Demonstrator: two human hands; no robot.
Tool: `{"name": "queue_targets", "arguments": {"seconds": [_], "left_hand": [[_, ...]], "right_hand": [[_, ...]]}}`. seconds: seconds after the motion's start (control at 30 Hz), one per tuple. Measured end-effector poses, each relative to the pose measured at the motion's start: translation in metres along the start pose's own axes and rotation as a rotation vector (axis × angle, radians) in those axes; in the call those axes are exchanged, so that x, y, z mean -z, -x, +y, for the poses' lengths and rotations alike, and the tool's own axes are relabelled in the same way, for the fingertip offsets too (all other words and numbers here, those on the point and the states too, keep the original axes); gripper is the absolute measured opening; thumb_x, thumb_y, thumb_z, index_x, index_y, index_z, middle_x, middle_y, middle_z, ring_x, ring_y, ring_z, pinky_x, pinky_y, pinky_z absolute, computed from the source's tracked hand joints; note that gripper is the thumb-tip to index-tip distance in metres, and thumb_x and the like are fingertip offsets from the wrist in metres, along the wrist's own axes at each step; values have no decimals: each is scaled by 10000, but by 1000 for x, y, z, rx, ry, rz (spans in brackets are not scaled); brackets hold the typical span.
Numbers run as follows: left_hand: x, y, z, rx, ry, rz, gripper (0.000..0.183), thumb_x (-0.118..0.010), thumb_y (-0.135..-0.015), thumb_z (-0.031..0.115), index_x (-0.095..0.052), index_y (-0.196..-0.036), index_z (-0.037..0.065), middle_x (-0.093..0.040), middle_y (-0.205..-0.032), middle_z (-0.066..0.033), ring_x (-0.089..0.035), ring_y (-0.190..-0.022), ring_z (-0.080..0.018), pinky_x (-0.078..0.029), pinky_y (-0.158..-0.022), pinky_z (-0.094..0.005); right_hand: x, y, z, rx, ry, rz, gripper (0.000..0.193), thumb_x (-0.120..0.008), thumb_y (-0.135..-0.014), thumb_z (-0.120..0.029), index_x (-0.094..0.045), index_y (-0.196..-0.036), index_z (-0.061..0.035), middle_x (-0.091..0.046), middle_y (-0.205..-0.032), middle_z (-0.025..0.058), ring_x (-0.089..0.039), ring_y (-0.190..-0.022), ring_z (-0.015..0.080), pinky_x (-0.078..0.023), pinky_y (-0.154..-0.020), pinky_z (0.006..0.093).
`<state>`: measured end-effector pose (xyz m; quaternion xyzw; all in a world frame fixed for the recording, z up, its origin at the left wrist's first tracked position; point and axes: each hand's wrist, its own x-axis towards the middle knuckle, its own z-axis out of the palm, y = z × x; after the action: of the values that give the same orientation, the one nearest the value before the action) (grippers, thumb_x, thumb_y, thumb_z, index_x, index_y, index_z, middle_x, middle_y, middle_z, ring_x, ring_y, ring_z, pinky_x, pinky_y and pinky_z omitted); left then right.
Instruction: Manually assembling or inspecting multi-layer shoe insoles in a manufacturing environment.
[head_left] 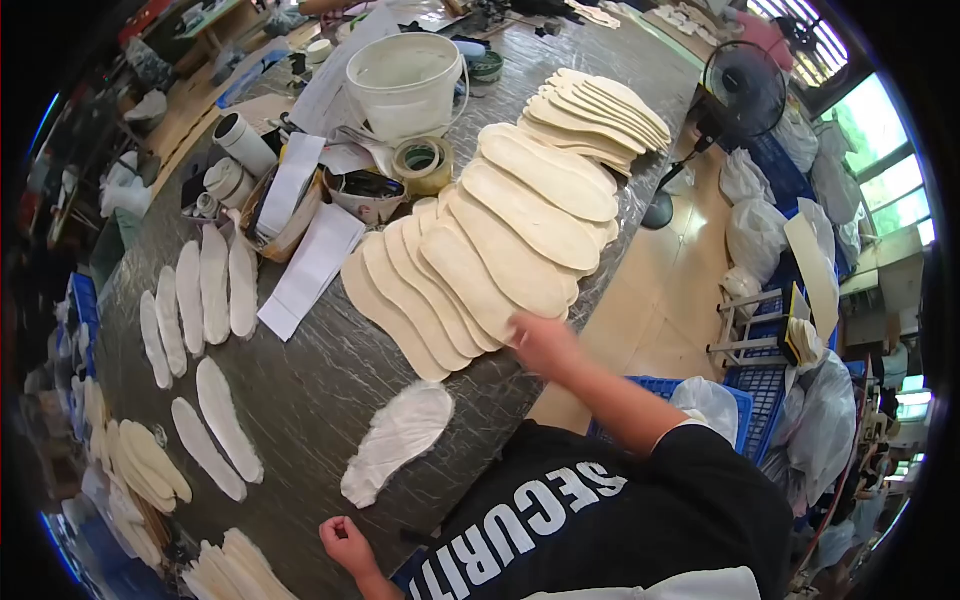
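Note:
A fanned row of cream insoles (520, 245) lies across the dark table, overlapping one another. At its near end my right hand (545, 345) has its fingers closed on the edge of an insole; the fingertips are partly hidden. Closer to me, a single white fluffy insole (400, 440) rests alone on the tabletop. My left hand (346, 546) hovers by the table's near edge, just below that fluffy insole, with fingers curled in and nothing visible in them.
Narrow white insoles (215, 285) lie in rows at the left. Behind them stand a white bucket (405, 85), tape rolls (422, 165) and a container with paper strips (290, 185). A black fan (745, 90) and blue crates (740, 410) are off the table's right side.

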<state>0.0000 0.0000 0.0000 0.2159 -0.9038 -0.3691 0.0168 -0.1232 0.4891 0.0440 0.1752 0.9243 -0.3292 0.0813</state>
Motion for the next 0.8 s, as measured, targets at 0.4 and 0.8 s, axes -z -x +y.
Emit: {"name": "queue_targets", "arguments": {"seconds": [0.4,0.8], "left_hand": [[-30,1,65,-380,-49,-119,76,-587,-777,-54,-553,-838,-23,-533,-859,-139,-543,-762,-282,-462,-662,-336],[-31,-22,247,-1083,15,336,547,-815,-716,222,-455,-1096,63,-529,-1178,-167,-476,-1147,-388,-354,-974,-534]], "right_hand": [[115,-81,101,560,433,220,221,-604,-738,8,-607,-951,-51,-614,-1102,124,-584,-1014,309,-477,-858,391],[90,23,-132,990,-335,117,237,-641,-746,87,-638,-943,-44,-584,-911,102,-603,-818,251,-490,-688,319]]}}
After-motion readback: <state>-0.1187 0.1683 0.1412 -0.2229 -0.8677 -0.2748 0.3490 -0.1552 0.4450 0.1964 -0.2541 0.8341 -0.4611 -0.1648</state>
